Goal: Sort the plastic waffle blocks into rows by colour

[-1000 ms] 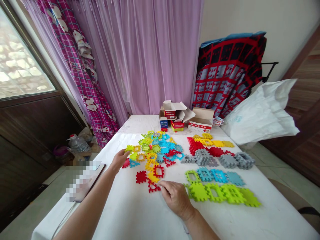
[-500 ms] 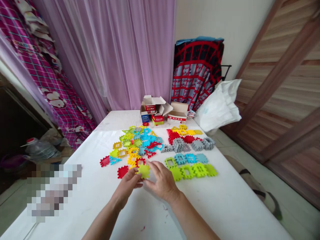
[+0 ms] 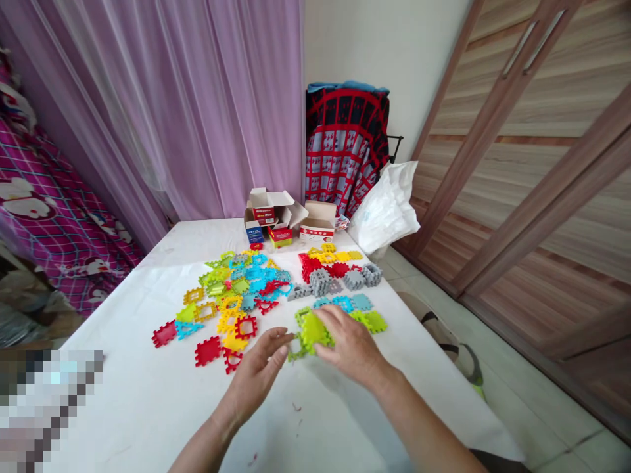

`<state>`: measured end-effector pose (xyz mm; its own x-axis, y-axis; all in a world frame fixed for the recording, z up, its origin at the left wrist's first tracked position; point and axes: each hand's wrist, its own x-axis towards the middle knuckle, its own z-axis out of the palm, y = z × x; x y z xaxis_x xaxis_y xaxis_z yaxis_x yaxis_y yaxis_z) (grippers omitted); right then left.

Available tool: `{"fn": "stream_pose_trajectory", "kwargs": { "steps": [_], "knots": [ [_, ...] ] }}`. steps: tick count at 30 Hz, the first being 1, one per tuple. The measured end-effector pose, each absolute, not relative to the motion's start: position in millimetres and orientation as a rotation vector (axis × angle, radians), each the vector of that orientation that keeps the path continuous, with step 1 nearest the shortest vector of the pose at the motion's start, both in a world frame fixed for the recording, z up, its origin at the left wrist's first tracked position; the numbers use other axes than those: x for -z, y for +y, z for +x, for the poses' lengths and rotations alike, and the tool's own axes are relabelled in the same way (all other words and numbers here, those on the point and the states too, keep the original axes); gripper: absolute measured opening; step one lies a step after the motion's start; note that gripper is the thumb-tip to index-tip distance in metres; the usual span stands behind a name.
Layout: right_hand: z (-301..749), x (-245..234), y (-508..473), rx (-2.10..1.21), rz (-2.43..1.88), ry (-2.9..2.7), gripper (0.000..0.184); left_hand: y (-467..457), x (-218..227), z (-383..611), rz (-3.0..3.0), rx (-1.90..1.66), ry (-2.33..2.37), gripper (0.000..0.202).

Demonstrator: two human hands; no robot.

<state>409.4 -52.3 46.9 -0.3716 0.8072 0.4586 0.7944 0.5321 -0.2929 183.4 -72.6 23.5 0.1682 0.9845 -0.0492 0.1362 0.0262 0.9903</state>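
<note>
right hand (image 3: pixel 352 345) has a lime-green square tile (image 3: pixel 315 330) pinched, fingers above, thumb below. tile is solid, notched edges, looks like plastic, a bit blurred. it's over the near-left end of the lime-green row (image 3: pixel 376 321); can't tell if it's touching the pieces under it.

left hand (image 3: pixel 261 360) half-curled, narrow gap between thumb and fingers, nothing visible in it. fingertips just beside a green open-frame piece (image 3: pixel 296 355), contact unclear. that piece is partly covered by the pinched tile.

middle of the lime-green row is hidden behind the right hand. blue tiles (image 3: pixel 362 302) sit behind it, some with window cutouts. further back: gray tiles (image 3: pixel 320 281) stacked, red tiles (image 3: pixel 339 270), yellow tiles (image 3: pixel 342 257).

left side: loose mixed heap (image 3: pixel 256 284), squares, frames and triangles, overlapping, so lower pieces can't be made out. red triangular frame (image 3: pixel 231 363) near the left hand, solid red square tile (image 3: pixel 208 351) flat beside it.

counter (image 3: pixel 128 394) under a white, lightly creased cover. far end: thin cardboard cartons (image 3: pixel 317 225), flaps up, print too small to read. crinkled white bag (image 3: pixel 387 210) at the far right corner. lower-left object (image 3: pixel 49 407) pixelated, unreadable. forearms cut off by the bottom edge, magenta checked curtain (image 3: pixel 54 243) by the left.
</note>
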Motion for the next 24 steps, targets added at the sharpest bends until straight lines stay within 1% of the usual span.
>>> {"fn": "stream_pose_trajectory", "kwargs": {
  "steps": [3, 6, 9, 11, 13, 18, 24],
  "knots": [
    [489, -53, -30, -0.050, -1.506, -2.097, 0.049, -64, -20, 154, 1.461, -1.130, 1.363, 0.047],
    [553, -47, -12, -0.185, -1.692, -2.205, 0.046, -57, -7, 113, 1.581, -1.261, 1.732, 0.039],
    [575, -37, -5, -0.287, -1.698, -2.451, 0.042, -59, 5, 81, 1.594, -1.101, 2.202, 0.037],
    [572, -32, -3, -0.328, -1.669, -2.540, 0.041, -66, 7, 71, 1.563, -1.014, 2.373, 0.038],
    [566, -30, -2, -0.349, -1.638, -2.582, 0.039, -72, 6, 67, 1.545, -1.003, 2.439, 0.037],
    [556, -29, 2, -0.348, -1.625, -2.626, 0.032, -75, 4, 67, 1.567, -1.004, 2.429, 0.037],
    [553, -30, 2, -0.369, -1.607, -2.662, 0.034, -72, 3, 66, 1.492, -0.983, 2.448, 0.039]
  ]
}}
